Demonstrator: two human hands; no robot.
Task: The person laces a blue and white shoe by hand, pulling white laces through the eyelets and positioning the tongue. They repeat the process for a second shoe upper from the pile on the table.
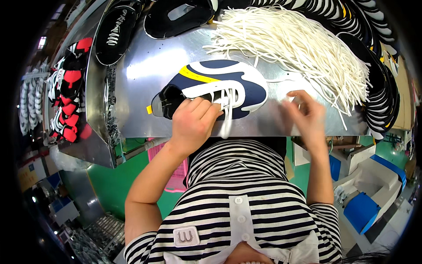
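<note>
A navy, white and yellow shoe upper [193, 81] lies on the metal table with its toe to the right. White lace [227, 105] runs through part of its eyelets, and a loose length hangs over the near side. My left hand [193, 121] is closed on the near edge of the upper, by the collar and eyelets. To the right of the toe, my right hand [310, 116] hovers apart from the upper, blurred, its thumb and forefinger curled into a pinch. A whitish bit shows at those fingertips, too smeared to name.
A big heap of white laces [285, 46] covers the table's back right. Stacked black and white uppers [382, 97] curve along the right edge. Black uppers [115, 35] lie at the back left. Red and black pieces [70, 97] hang beyond the left edge; a pink basket [176, 176] stands below.
</note>
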